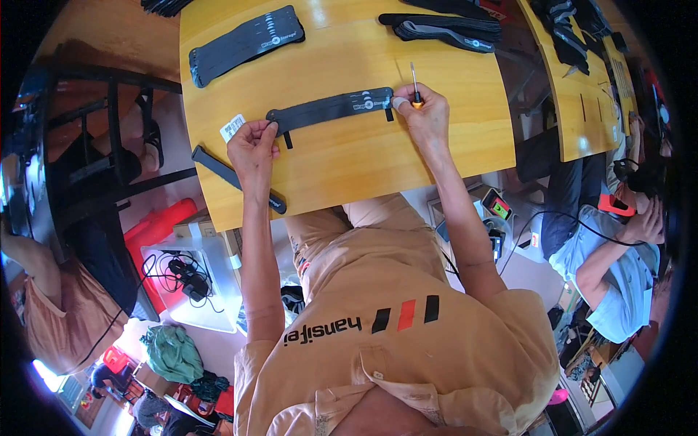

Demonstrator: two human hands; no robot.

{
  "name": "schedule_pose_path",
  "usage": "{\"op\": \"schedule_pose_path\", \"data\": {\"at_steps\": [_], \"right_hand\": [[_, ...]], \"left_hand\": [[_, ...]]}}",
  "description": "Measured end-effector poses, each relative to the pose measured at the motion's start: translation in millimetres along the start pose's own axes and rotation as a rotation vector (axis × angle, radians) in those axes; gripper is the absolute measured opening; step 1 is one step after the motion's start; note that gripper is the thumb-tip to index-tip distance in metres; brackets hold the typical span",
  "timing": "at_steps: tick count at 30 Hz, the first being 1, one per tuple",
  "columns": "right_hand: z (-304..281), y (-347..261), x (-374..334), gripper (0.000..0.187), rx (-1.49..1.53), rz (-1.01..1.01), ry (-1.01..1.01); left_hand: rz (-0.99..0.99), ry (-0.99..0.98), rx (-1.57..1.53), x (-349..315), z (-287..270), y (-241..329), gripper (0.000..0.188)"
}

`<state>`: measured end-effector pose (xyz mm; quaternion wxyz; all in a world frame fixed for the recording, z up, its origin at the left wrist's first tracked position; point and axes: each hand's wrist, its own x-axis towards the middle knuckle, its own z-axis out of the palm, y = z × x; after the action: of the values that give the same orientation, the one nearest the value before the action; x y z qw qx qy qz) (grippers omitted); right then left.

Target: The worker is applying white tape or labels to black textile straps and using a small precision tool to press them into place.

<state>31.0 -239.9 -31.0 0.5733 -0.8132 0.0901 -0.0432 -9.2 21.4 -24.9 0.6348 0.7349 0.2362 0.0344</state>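
Observation:
Between my two hands a flat black strap with pale printing is stretched out over the yellow wooden table. My left hand pinches its left end, and a white label shows beside those fingers. At the right end, my right hand grips the strap. A small screwdriver-like tool, with a thin metal shaft and an orange-and-black handle, is also held in the right hand, pointing away from me. Two short black tabs hang from the strap's near edge. Another narrow black strap lies partly under my left forearm.
A pile of black straps lies at the far left of the table, another pile at the far right. Below left stands a clear plastic bin with cables. Co-workers sit to either side; a second table is at right.

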Motion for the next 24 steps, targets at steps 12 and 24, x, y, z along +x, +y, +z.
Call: {"op": "schedule_pose_path", "data": {"at_steps": [12,24], "right_hand": [[3.2,6.4,-0.1,0.005,0.009,-0.034,0.018],[4.6,-7.2,-5.2,0.002,-0.075,-0.097,0.042]], "left_hand": [[0.048,0.06,0.073,-1.5,4.3,-0.6,0.011],[0.181,0.124,0.277,-0.8,6.1,-7.6,0.012]]}}
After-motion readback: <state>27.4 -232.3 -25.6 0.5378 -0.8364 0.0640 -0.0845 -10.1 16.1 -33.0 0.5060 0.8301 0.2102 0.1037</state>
